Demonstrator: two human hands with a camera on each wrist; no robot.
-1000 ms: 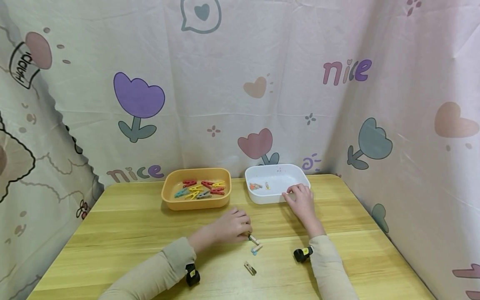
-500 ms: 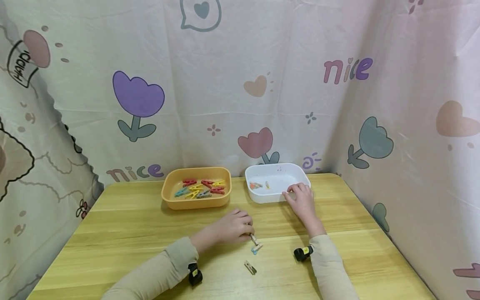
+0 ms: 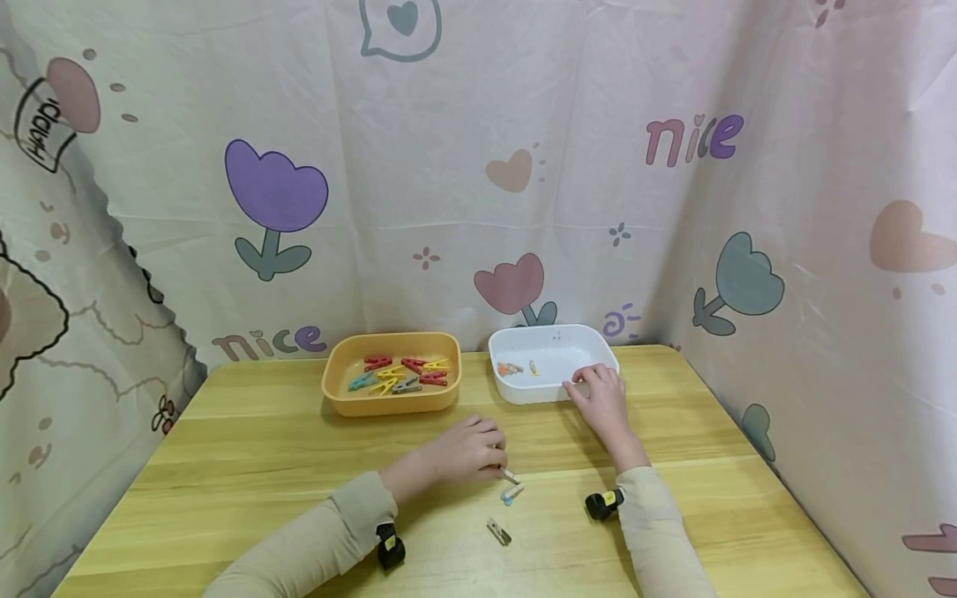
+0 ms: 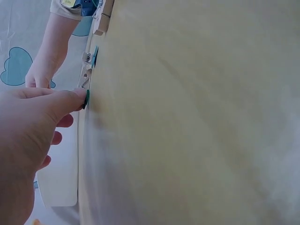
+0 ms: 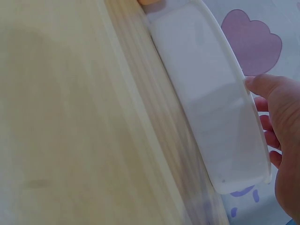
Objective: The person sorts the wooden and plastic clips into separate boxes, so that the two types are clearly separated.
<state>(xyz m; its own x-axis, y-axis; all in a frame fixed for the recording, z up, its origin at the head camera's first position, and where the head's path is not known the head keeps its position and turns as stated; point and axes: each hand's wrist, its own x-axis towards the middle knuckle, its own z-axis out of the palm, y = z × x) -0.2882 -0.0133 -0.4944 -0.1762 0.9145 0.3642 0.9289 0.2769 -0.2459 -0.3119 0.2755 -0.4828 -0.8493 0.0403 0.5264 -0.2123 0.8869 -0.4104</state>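
Observation:
My left hand (image 3: 467, 453) is low over the middle of the table, thumb and finger pinching a small wooden clothespin (image 3: 511, 476). A green piece on that clothespin (image 4: 86, 99) shows at the thumb tip in the left wrist view. Just beyond it lies a second wooden clothespin with a blue piece (image 3: 512, 493). Nearer the front is a plain-looking wooden clothespin (image 3: 498, 532). My right hand (image 3: 601, 399) grips the near rim of a white plastic tray (image 5: 201, 89), thumb outside and fingers over the edge. Inside the tray lie small clothespins (image 3: 511, 369), one with an orange piece.
Left of the white tray stands a yellow tray (image 3: 392, 405) with several red, yellow, teal and grey plastic clothespins (image 3: 389, 386). Both trays stand at the back of the wooden table (image 3: 299, 453), close to a patterned curtain (image 3: 419, 166). Each wrist wears a black strap-on camera (image 3: 390, 548).
My left hand has shifted slightly right over the green-trimmed clothespin, and less of that clothespin shows. The right hand stays on the white tray's rim.

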